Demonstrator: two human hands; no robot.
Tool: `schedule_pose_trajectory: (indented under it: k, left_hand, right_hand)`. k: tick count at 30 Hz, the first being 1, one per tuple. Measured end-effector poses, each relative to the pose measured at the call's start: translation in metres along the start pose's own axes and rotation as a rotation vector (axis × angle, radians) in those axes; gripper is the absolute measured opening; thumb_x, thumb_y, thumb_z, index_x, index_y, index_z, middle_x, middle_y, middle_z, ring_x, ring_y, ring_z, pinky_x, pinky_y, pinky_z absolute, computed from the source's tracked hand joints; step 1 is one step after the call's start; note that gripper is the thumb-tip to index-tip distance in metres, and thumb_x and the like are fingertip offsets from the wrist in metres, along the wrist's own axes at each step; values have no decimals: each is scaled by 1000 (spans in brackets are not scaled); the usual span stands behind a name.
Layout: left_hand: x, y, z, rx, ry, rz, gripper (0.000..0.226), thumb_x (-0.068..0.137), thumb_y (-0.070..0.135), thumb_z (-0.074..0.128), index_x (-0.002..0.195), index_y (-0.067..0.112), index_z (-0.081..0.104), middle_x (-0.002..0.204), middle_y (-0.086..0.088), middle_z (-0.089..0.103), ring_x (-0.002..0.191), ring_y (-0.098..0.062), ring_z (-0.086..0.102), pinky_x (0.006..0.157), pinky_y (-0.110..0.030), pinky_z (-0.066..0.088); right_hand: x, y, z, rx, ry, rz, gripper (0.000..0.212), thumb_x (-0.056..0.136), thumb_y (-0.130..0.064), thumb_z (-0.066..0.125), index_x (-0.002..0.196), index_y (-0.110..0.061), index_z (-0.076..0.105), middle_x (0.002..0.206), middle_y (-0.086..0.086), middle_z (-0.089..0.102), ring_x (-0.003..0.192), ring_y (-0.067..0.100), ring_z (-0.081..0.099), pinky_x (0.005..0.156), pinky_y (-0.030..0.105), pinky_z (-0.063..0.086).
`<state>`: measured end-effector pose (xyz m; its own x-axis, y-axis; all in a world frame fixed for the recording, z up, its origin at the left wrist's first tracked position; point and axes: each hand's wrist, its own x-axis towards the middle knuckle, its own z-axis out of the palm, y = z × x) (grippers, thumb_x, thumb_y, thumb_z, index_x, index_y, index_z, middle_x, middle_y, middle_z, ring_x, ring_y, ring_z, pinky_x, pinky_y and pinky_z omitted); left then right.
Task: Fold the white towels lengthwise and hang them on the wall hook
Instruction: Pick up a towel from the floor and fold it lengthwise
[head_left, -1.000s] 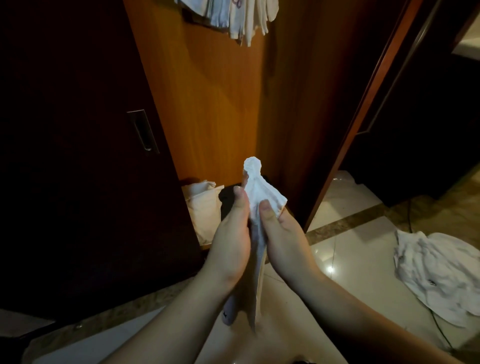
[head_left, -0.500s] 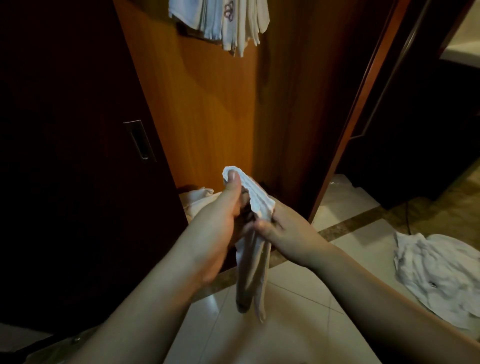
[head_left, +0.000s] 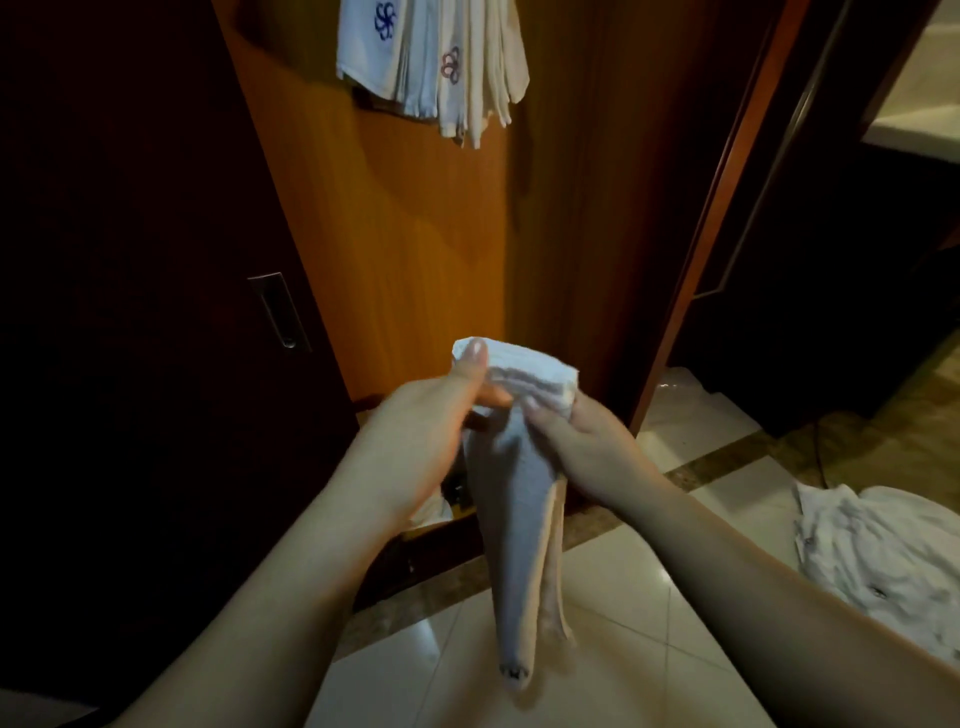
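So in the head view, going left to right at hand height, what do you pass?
Recessed door handle → left hand → folded white towel → right hand → pile of white towels on the floor.

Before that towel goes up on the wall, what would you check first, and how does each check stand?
1. Both hands grip: left hand and right hand pinch the folded white cloth towel at its top. Ok.
2. Lengthwise fold: narrow strip hanging down. Ok.
3. Layers even: lower edges look ragged. Not ok.
4. Wall hook free: hidden behind the hanging white towels with flower emblems. Cannot tell.
5. More to do: crumpled white towel pile lies on the tiled floor. Not ok.
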<state>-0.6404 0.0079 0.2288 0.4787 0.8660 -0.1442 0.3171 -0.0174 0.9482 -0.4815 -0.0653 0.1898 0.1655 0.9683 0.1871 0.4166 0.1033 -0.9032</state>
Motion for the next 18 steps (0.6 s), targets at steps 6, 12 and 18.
schedule_pose_trajectory:
  k: [6,12,18]
  left_hand:
    - [20,-7,-19,1,-38,243,82,58,49,85,129,33,47,137,4,54,124,-17,54,100,-32,47]
    - [32,13,-26,-202,-295,308,35,70,29,83,104,29,77,113,0,75,105,-21,72,77,-25,58]
    - [28,11,-4,-533,-403,353,63,62,34,90,119,21,68,119,-7,72,110,-26,69,84,-33,57]
  right_hand:
    - [17,-25,-38,279,-38,59,44,86,-77,46,97,-48,77,109,-10,76,106,10,71,82,21,56]
    - [32,-38,-57,216,-106,39,66,71,-92,47,106,-44,75,117,-2,74,113,19,68,104,50,48]
    - [40,-65,-74,102,25,-107,58,81,-87,30,98,-54,73,104,-18,75,100,3,71,84,30,58]
